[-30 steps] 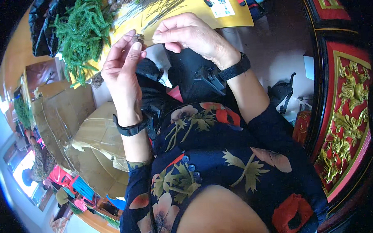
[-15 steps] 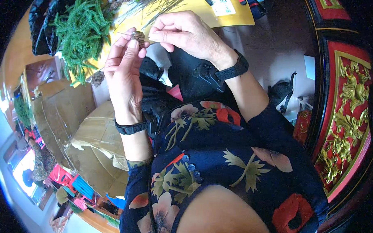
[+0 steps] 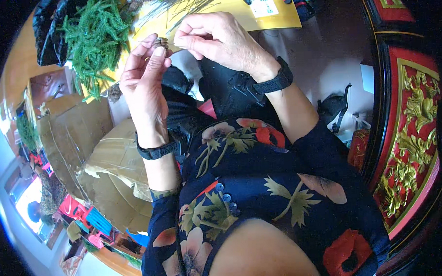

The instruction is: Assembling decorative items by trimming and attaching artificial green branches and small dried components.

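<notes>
A small brown pine cone (image 3: pixel 162 41) is pinched between the thumb and fingers of my left hand (image 3: pixel 146 75). Close by on its right, my right hand (image 3: pixel 220 38) has its thumb and forefinger pressed together on a thin wire that runs to the cone. Much of that wire is too fine to follow. Both hands are raised in front of the near edge of a yellow board (image 3: pixel 290 19). Loose dark wires (image 3: pixel 189 4) lie scattered on the board beyond my hands.
A heap of green artificial fir sprigs (image 3: pixel 96 37) lies at the left beside a black plastic bag (image 3: pixel 52 34). A red-and-black-handled tool and a white label (image 3: pixel 263 4) are at the back right. Brown cardboard (image 3: pixel 114 161) stands at my left, a gold-carved red panel (image 3: pixel 415 126) at my right.
The pine cone has turned slightly in my left hand, which has shifted a little to the left. My right hand has moved a few pixels left, still pinching the wire.
</notes>
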The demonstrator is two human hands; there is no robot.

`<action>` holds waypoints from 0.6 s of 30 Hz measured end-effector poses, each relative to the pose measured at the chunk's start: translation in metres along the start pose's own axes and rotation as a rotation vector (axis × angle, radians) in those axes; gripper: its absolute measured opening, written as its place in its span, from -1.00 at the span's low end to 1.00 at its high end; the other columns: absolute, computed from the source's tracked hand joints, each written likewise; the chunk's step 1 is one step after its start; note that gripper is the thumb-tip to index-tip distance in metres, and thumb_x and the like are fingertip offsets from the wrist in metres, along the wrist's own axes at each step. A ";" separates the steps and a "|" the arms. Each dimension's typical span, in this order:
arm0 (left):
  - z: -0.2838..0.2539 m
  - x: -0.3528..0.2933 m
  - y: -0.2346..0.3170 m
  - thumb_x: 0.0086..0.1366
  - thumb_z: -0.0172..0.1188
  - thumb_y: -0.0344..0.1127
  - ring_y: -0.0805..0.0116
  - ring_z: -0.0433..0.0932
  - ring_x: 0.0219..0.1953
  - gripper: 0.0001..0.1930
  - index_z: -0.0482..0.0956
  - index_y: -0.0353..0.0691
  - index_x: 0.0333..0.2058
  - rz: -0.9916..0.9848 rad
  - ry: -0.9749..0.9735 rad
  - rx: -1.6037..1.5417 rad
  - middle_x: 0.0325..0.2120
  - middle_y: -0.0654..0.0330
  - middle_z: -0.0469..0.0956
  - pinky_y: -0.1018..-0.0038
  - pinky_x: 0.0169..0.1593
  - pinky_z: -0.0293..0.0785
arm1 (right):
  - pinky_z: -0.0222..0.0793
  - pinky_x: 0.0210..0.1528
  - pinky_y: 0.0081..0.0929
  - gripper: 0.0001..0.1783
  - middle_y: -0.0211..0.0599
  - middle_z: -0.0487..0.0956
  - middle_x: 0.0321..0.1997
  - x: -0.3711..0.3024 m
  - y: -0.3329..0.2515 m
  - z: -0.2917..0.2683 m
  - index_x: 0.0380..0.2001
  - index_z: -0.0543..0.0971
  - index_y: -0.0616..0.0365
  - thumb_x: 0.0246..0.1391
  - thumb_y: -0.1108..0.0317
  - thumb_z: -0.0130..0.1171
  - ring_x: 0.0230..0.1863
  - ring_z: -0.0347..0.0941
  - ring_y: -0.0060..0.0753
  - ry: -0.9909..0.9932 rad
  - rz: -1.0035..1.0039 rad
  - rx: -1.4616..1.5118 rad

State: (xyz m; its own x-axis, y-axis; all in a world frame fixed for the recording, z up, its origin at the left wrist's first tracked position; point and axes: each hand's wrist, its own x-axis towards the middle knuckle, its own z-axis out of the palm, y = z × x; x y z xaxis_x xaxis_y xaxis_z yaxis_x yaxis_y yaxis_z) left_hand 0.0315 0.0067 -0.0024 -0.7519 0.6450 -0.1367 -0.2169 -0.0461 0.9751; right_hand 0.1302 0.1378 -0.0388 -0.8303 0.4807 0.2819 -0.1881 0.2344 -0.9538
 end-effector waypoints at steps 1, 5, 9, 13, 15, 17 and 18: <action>0.000 0.000 0.000 0.14 0.19 -0.50 0.53 0.49 -0.38 -0.70 0.48 -0.37 -0.11 0.009 0.005 0.005 -0.35 0.21 0.53 0.67 -0.29 0.44 | 0.18 -0.57 -0.77 -0.89 -0.52 0.39 -0.68 0.000 0.000 0.000 -0.46 0.50 0.22 0.07 0.43 0.05 -0.61 0.30 -0.77 0.010 -0.004 0.000; -0.001 0.001 -0.002 0.13 0.20 -0.50 0.54 0.48 -0.39 -0.70 0.49 -0.37 -0.12 0.018 0.019 0.009 -0.34 0.21 0.53 0.67 -0.30 0.44 | 0.20 -0.57 -0.77 -0.89 -0.52 0.39 -0.68 0.000 0.002 0.001 -0.45 0.50 0.22 0.08 0.43 0.05 -0.62 0.30 -0.77 0.015 -0.014 0.003; 0.002 -0.001 0.001 0.13 0.20 -0.50 0.54 0.48 -0.39 -0.70 0.49 -0.36 -0.12 0.040 0.035 0.042 -0.34 0.21 0.53 0.67 -0.31 0.45 | 0.24 -0.56 -0.75 -0.91 -0.50 0.41 -0.67 0.001 0.001 0.002 -0.44 0.51 0.24 0.06 0.44 0.07 -0.61 0.33 -0.76 0.027 -0.041 -0.007; 0.003 -0.002 0.001 0.16 0.18 -0.47 0.53 0.49 -0.39 -0.73 0.49 -0.35 -0.14 0.060 0.022 0.068 -0.33 0.21 0.53 0.66 -0.31 0.45 | 0.28 -0.54 -0.74 -0.92 -0.45 0.48 -0.63 0.001 0.000 0.003 -0.42 0.51 0.26 0.03 0.46 0.11 -0.57 0.39 -0.73 0.053 -0.056 -0.119; 0.005 -0.002 0.004 0.17 0.17 -0.46 0.52 0.50 -0.39 -0.75 0.50 -0.35 -0.15 0.038 0.046 0.039 -0.33 0.21 0.53 0.66 -0.32 0.46 | 0.30 -0.53 -0.73 -0.91 -0.43 0.49 -0.61 0.000 -0.001 0.004 -0.42 0.51 0.26 0.02 0.46 0.11 -0.56 0.41 -0.71 0.066 -0.063 -0.135; 0.007 -0.001 0.005 0.19 0.15 -0.43 0.51 0.50 -0.39 -0.78 0.51 -0.34 -0.17 -0.008 0.095 -0.018 -0.33 0.22 0.53 0.66 -0.34 0.46 | 0.32 -0.52 -0.71 -0.91 -0.38 0.53 -0.58 -0.001 -0.001 0.006 -0.41 0.52 0.27 0.01 0.46 0.13 -0.54 0.44 -0.68 0.091 -0.076 -0.168; 0.005 -0.001 0.004 0.19 0.15 -0.43 0.51 0.50 -0.39 -0.78 0.51 -0.34 -0.17 -0.009 0.095 -0.018 -0.33 0.22 0.53 0.66 -0.34 0.46 | 0.32 -0.52 -0.71 -0.91 -0.38 0.53 -0.58 -0.001 -0.001 0.007 -0.41 0.52 0.27 0.01 0.46 0.13 -0.54 0.44 -0.68 0.092 -0.075 -0.168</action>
State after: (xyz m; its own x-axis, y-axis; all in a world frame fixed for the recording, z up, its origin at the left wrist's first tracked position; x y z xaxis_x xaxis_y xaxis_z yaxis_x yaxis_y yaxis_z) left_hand 0.0343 0.0095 0.0023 -0.8055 0.5700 -0.1621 -0.2343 -0.0550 0.9706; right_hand 0.1273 0.1309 -0.0393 -0.7646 0.5295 0.3675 -0.1515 0.4066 -0.9010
